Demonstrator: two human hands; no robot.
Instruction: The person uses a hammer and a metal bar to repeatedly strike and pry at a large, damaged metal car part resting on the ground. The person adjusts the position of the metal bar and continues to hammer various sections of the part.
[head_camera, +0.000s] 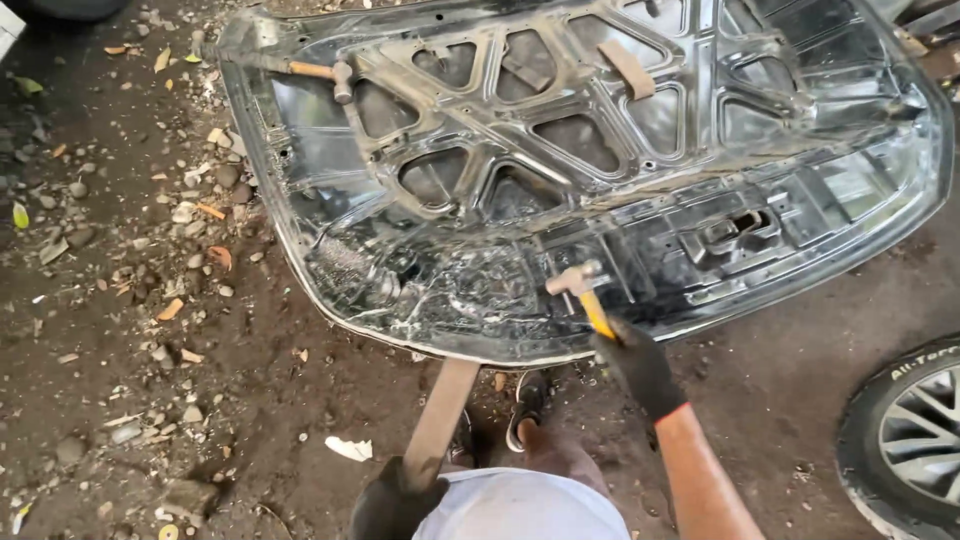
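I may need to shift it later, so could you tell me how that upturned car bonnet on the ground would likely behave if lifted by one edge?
The bonnet is broad sheet metal with ribbed bracing, so probably stiff overall but awkward and fairly heavy. Its crumpled near edge looks sharp and may flex. The loose hammer resting on it would likely slide off.

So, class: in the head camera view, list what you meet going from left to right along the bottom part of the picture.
Stones and dry leaves on the dirt ground → gloved left hand gripping a long flat bar → gloved right hand holding a yellow-handled hammer → car wheel.
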